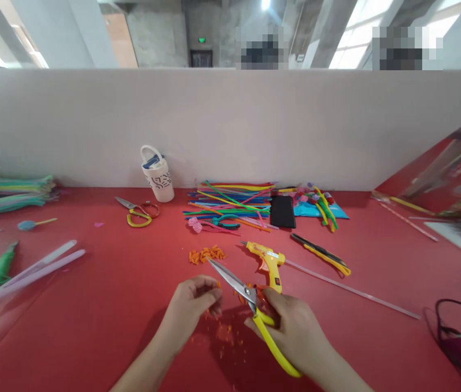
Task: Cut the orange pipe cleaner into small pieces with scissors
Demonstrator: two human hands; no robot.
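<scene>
My right hand (293, 321) is closed around a pair of scissors (234, 279) with one yellow handle and one red handle. The blades are together and point up and left. To their left, my left hand (193, 305) is pinched, with the tip of a small orange piece (219, 284) showing at its fingers. Just beyond the scissor tip lies a pile of short orange pieces (206, 254), apparently cut pipe cleaner. More orange bits are partly hidden behind the scissors, and fine orange crumbs (224, 333) are scattered below my hands.
A yellow glue gun (269, 258) with a long clear stick lies beyond my right hand. Farther back are colourful pipe cleaners (230, 201), a black phone (283, 211), a white cup (159, 179) and second scissors (135, 212). A black-and-yellow tool (322, 255) rests to the right.
</scene>
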